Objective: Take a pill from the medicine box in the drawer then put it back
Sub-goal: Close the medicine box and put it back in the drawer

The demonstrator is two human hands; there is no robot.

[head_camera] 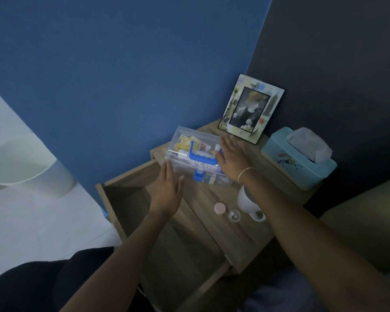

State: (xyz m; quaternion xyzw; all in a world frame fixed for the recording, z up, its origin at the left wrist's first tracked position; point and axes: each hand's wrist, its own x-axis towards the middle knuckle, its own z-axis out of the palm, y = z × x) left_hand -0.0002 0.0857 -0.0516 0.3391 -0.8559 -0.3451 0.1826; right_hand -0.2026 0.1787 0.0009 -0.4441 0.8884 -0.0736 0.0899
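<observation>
A clear plastic medicine box (185, 152) with a blue handle (200, 159) and a blue latch (198, 176) rests at the back of the wooden nightstand top (223, 235), its lid closed over packets and boxes inside. My left hand (167, 192) presses flat against its near-left end, fingers straight. My right hand (232, 158) lies over its right end, thumb by the handle. The box sits clamped between both hands. The drawer (113, 212) below stands pulled out, and its inside looks bare. No pill is visible.
A pink lid (219, 208), a small clear cup (234, 215) and a white mug (248, 202) stand near my right wrist. A teal tissue box (297, 158) and a photo frame (251, 109) sit at the back. A white bin (27, 163) stands on the floor at left.
</observation>
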